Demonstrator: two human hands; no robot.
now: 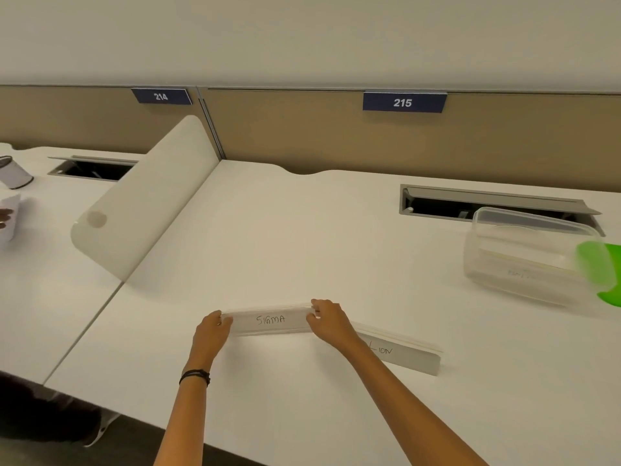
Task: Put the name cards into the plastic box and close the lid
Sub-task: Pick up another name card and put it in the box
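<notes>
A white folded name card marked "SIGMA" (pixel 270 320) stands near the middle of the white desk (pixel 302 237). My left hand (pixel 212 332) pinches its left end and my right hand (pixel 331 320) pinches its right end. A second name card ending in "ION" (pixel 400 351) stands just right of it, partly behind my right forearm. The clear plastic box (pixel 524 253) sits open at the far right with a card inside. A green lid (pixel 601 267) leans by its right side, cut off by the frame edge.
A white divider panel (pixel 144 203) separates this desk from the left one. An open cable slot (pixel 497 203) lies behind the box. Number plates 214 (pixel 161 96) and 215 (pixel 403 102) hang on the tan partition. Another person's hand with paper (pixel 6 216) shows at far left.
</notes>
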